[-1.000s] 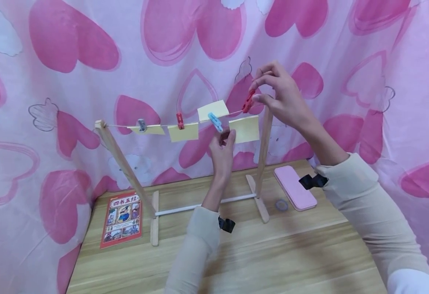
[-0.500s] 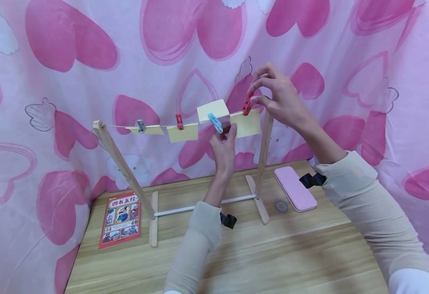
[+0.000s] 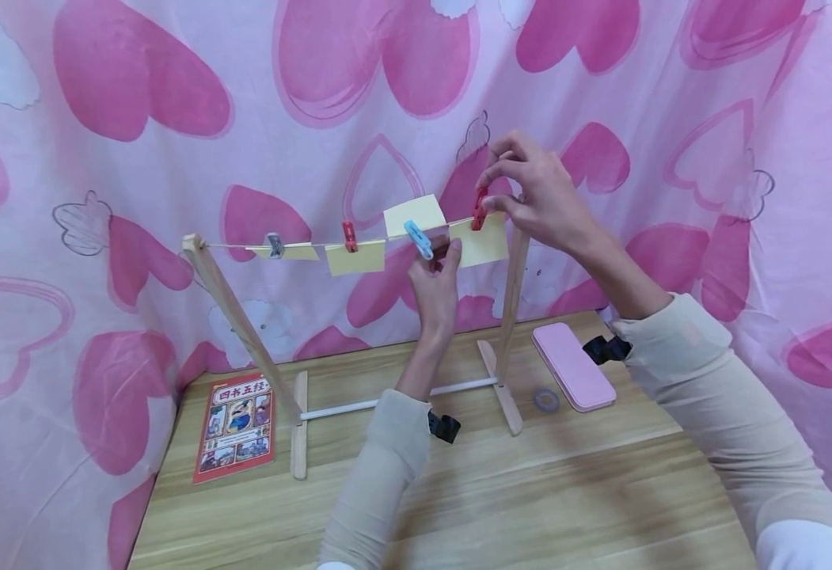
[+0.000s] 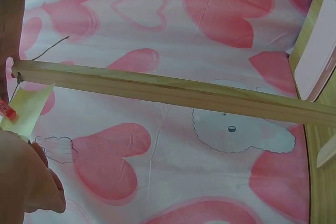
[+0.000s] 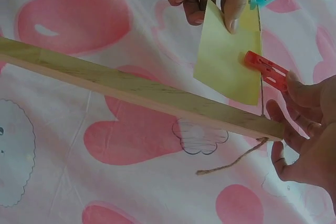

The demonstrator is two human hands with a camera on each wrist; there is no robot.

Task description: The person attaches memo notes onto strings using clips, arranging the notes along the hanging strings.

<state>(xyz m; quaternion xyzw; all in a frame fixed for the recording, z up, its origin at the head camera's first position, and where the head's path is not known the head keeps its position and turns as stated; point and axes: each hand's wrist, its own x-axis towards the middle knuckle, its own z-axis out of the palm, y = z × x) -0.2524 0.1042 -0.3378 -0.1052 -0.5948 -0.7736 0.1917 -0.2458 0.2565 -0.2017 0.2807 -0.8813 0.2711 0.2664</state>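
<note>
My right hand (image 3: 542,194) pinches the handle end of a red clothespin (image 5: 266,71) between thumb and finger. The clothespin's jaws sit over the string and the top edge of a yellow paper note (image 3: 483,244). Below the string, my left hand (image 3: 435,299) pinches that note at its left side, with the thumb on the paper in the right wrist view. A light blue clothespin (image 3: 418,239) fixes another pale note (image 3: 414,214) to the string, just above the left fingers. In the left wrist view the left hand (image 4: 31,177) hides part of the held note.
Farther left, a red clothespin (image 3: 349,236) and a grey clothespin (image 3: 275,245) hold notes. The string spans two wooden posts (image 3: 241,321) joined by a white rod (image 3: 340,408). A comic-style book (image 3: 236,427), pink case (image 3: 574,366) and grey ring (image 3: 547,400) lie on the table (image 3: 572,491).
The left hand has raised its note up to the string, slightly rightward. The right hand has lowered the red clothespin onto the note's top edge.
</note>
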